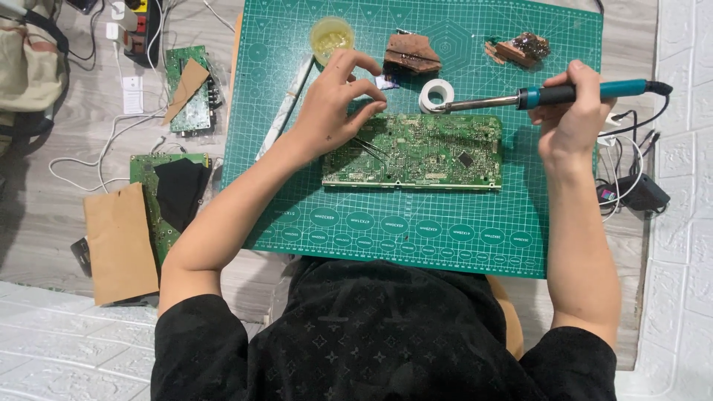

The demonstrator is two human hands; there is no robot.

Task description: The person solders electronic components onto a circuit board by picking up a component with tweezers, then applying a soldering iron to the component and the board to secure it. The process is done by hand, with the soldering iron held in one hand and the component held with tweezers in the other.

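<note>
- The left hand (336,104) rests at the upper left corner of a long green circuit board (413,151); its fingers (369,90) are curled and pinched on thin tweezers (373,148), whose tips slant down onto the board just below the fingertips
- The right hand (570,117) is closed around the teal handle of a soldering iron (553,94); the iron lies nearly level, its metal tip pointing left above the board's top edge, close to a white roll of tape (437,94)
- The board lies flat across the middle of a green cutting mat (445,238), between the two hands
- A small yellow jar (331,37) stands just above the left fingers; brown scraps (412,53) lie beside it
</note>
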